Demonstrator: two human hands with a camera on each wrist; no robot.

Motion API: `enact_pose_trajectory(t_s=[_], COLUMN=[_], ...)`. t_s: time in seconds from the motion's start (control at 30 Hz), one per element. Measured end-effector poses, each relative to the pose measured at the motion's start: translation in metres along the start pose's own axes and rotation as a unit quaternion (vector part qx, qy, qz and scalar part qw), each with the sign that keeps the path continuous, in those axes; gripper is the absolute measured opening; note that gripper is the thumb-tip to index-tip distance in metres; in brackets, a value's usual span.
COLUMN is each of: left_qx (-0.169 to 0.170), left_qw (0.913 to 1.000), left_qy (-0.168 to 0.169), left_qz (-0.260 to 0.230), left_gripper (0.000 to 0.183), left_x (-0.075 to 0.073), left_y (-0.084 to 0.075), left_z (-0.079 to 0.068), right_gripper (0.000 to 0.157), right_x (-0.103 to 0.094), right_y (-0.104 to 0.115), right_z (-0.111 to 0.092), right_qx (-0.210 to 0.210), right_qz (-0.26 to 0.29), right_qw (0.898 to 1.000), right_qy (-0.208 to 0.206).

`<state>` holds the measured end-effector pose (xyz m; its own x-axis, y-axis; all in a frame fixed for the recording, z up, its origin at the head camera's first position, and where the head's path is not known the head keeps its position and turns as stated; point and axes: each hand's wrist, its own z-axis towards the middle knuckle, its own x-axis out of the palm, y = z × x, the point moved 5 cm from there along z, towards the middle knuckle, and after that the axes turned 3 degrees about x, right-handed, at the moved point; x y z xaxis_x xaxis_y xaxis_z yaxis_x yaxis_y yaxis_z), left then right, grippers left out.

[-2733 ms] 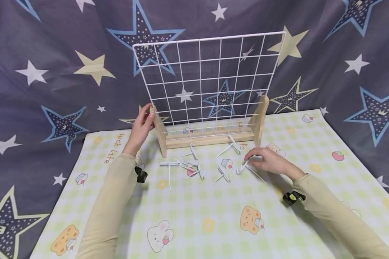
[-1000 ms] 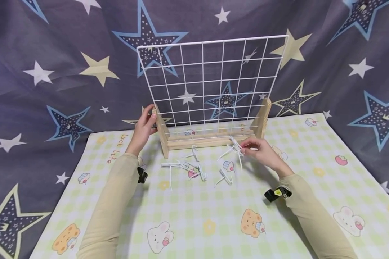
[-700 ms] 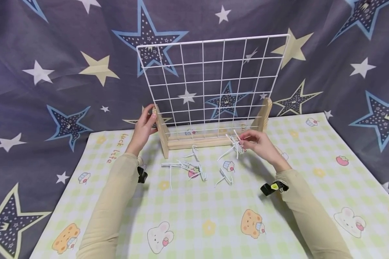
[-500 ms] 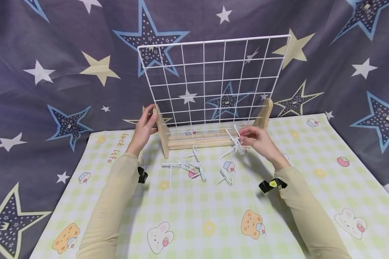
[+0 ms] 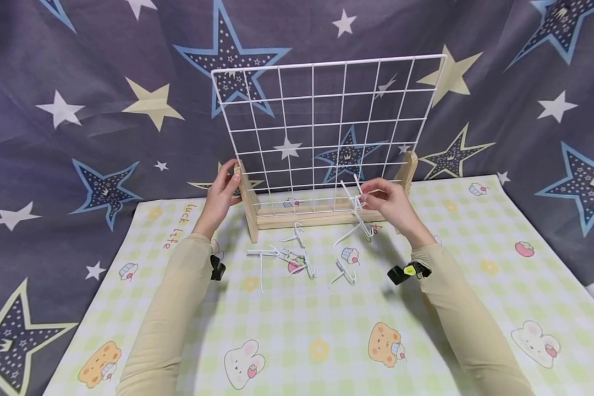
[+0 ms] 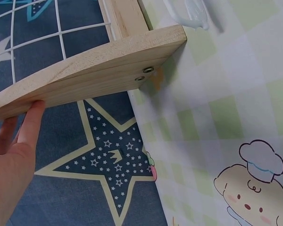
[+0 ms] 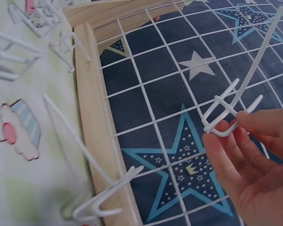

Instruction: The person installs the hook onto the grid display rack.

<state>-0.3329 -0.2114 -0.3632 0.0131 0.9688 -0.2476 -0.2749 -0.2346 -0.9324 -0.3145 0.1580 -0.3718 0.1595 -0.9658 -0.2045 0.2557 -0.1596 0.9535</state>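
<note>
My right hand [image 5: 393,206] pinches a white wire hook [image 7: 222,109] between thumb and fingertips, with its long prong pointing up and away. The hook is held just in front of the lower right part of a white wire grid [image 5: 313,95]. That grid leans back in a pale wooden stand with two side pieces. My left hand [image 5: 220,198] grips the upper part of the stand's left side piece [image 6: 99,68] from outside. Beneath the right hand, another white hook [image 7: 104,195] lies against the stand's front bar [image 7: 95,122].
Several more white wire hooks lie on the checked tablecloth before the stand: a single hook [image 5: 345,272] at centre right and a tangled group [image 5: 304,265] left of it. A dark star-patterned curtain [image 5: 99,110] hangs close behind the stand.
My right hand picked a hook from the table's right side, then moved left and up with it to the grid's lower right. The left hand stays on the stand.
</note>
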Motion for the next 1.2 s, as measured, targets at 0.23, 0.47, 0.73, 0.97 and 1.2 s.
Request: enact_pose_trajectory(t_s=[0.23,0.47,0.73,0.97,1.2], left_qx=[-0.001,-0.008,-0.004,-0.004,-0.007], left_qw=[1.0,0.9999,0.9999,0.9999,0.9999], left_qy=[-0.001,0.012,0.013,0.011,0.007], left_qz=[0.001,-0.002,-0.001,0.0,0.004], left_gripper=[0.049,0.048,0.048,0.048,0.048], left_x=[-0.001,0.004,0.006,0.005,0.004], left_y=[-0.005,-0.033,-0.031,-0.032,-0.028], left_z=[-0.003,-0.014,-0.012,-0.013,-0.012], right_gripper=[0.02,0.02,0.019,0.015,0.014], right_x=[0.005,0.009,0.011,0.012,0.015], right_y=[0.017,0.031,0.045,0.061,0.076], right_z=[0.011,0.019,0.025,0.032,0.04], right_qx=[-0.007,-0.018,-0.028,-0.034,-0.039], right_qz=[0.006,0.006,0.029,0.042,0.059], right_qw=[1.0,1.0,0.999,0.998,0.997], right_qy=[0.001,-0.001,-0.003,-0.008,-0.009])
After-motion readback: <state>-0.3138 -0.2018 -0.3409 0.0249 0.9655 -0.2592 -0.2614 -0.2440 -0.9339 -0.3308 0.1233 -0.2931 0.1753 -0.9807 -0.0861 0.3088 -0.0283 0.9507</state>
